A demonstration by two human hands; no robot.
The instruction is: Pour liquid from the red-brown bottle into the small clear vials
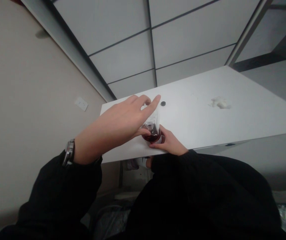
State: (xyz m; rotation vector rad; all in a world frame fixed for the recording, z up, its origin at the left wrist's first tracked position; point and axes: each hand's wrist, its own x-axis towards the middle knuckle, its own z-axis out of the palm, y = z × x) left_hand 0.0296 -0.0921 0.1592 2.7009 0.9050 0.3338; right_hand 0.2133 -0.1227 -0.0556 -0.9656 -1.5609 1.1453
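Observation:
A small clear bottle [154,137] holding dark red liquid stands on the white tabletop near its front edge. My right hand [170,141] is wrapped around its lower side, fingers and thumb closed on it. Above the bottle hovers my left hand [126,116], its index finger stretched out and the other fingers curled. The left thumb lies close to the bottle's rim; whether it touches I cannot tell. Behind the bottle, under the left fingers, shows a clear, whitish plastic-like piece [155,116], partly hidden by the hand.
A small black disc [163,103] lies on or in the tabletop [188,123] just past the bottle. Crumpled whitish material [220,102] is farther right. White panelled doors [183,36] rise behind, and a wall with a socket [81,103] stands on the left.

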